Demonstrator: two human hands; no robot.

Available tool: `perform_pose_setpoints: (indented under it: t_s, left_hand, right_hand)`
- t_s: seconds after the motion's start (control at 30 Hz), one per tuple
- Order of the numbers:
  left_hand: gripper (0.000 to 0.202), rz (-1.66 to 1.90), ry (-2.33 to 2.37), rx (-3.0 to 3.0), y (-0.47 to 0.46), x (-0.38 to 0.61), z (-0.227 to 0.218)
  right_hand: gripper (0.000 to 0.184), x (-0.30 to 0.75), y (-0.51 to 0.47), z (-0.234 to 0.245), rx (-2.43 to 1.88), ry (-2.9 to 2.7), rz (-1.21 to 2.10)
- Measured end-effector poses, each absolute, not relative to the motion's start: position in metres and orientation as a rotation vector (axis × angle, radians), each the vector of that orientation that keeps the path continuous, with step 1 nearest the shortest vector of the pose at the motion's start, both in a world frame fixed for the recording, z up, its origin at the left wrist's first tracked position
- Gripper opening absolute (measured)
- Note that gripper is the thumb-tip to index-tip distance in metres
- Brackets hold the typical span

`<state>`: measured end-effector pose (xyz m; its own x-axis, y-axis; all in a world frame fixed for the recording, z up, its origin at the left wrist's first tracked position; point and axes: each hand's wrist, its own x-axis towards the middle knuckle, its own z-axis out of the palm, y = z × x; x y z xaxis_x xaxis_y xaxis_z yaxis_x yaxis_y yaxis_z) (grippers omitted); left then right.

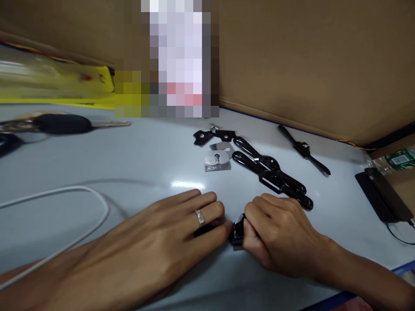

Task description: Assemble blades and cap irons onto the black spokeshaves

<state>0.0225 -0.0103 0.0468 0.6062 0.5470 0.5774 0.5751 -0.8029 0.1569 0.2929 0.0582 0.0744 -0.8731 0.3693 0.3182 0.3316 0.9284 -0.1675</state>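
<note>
Low in the middle, a glossy black spokeshave (238, 229) lies mostly hidden between my hands, with a grey metal edge showing beneath it. My left hand (181, 233), wearing a ring, curls its fingers over the left side. From the right, my right hand (282, 229) grips it in a closed fist, thumb against the middle. Just beyond lie two black spokeshave bodies (270, 180), one overlapping the other. To their left are overlapping steel blades (218, 167), black cap plates (225, 136) and a small screw (213, 127).
Another spokeshave (303, 149) lies farther back right. At left are a black-headed key (61, 124), a white cable (97, 194) and yellow plastic packaging (65, 90). A black device (385, 194) with a cord sits at right. Cardboard (311, 52) walls the back; a pixelated patch hides part.
</note>
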Motion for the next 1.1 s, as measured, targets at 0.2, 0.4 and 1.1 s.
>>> perform_pose_setpoints:
  t_s: [0.2, 0.4, 1.1]
  left_hand:
    - [0.046, -0.967, -0.953, -2.773, -0.009, 0.02, 0.046]
    - [0.048, -0.961, -0.964, -2.754, -0.008, 0.021, 0.048]
    - [0.047, -1.001, -0.994, -2.732, -0.007, 0.025, 0.049]
  right_hand:
    - [0.032, 0.292, 0.056, 0.074, -0.554, -2.742, 0.161]
    - [0.039, 0.301, 0.061, 0.09, -0.566, -2.671, 0.21]
    - [0.062, 0.302, 0.065, 0.082, -0.487, -2.591, 0.36]
